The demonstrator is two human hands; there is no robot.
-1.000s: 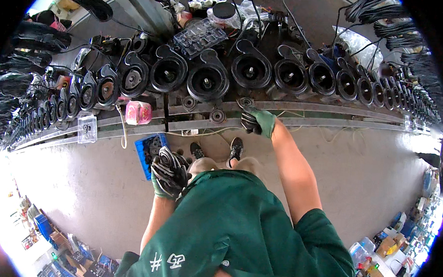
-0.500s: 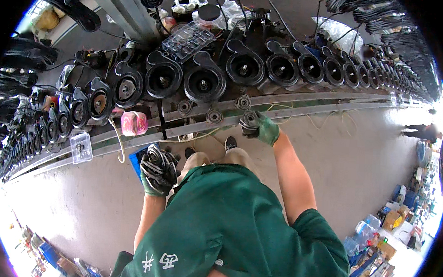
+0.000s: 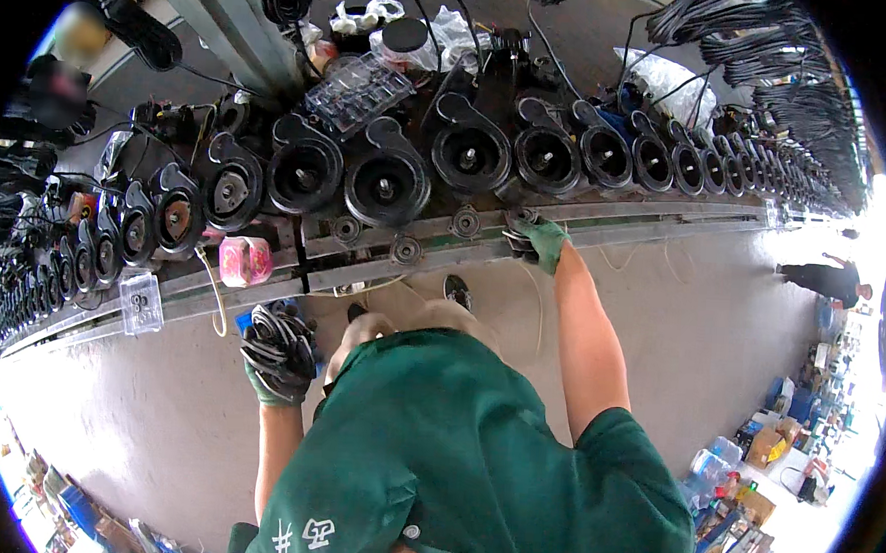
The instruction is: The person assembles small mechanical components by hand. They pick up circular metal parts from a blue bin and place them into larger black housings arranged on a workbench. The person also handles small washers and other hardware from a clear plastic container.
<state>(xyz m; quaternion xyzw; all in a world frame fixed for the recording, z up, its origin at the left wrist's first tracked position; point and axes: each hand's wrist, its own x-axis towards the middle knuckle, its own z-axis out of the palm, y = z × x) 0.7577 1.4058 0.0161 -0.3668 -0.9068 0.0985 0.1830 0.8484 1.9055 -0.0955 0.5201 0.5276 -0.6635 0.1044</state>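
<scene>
My left hand (image 3: 275,383), in a green and black glove, is closed around a stack of dark, ringed round parts (image 3: 279,343). It is held off the front rail, with a blue object (image 3: 244,321) partly showing behind it. My right hand (image 3: 545,244), gloved too, reaches to the rail with its fingers closed on a round ringed disc (image 3: 519,223). Left of it, three similar discs rest along the rails: a near one (image 3: 465,221), a middle one (image 3: 405,249) and a far-left one (image 3: 347,229). Black snail-shaped housings (image 3: 388,186) with centre shafts stand right behind them.
A long row of housings (image 3: 651,165) curves along the bench behind the metal rails (image 3: 667,216). A pink box (image 3: 245,261) and a clear box (image 3: 142,304) sit at the left edge. A compartment tray (image 3: 357,94) lies behind. Another person (image 3: 826,281) is far right.
My right hand has moved right along the rail, its disc now tilted and lower against the rail. My left hand has shifted left with its stack. The whole view has slid slightly.
</scene>
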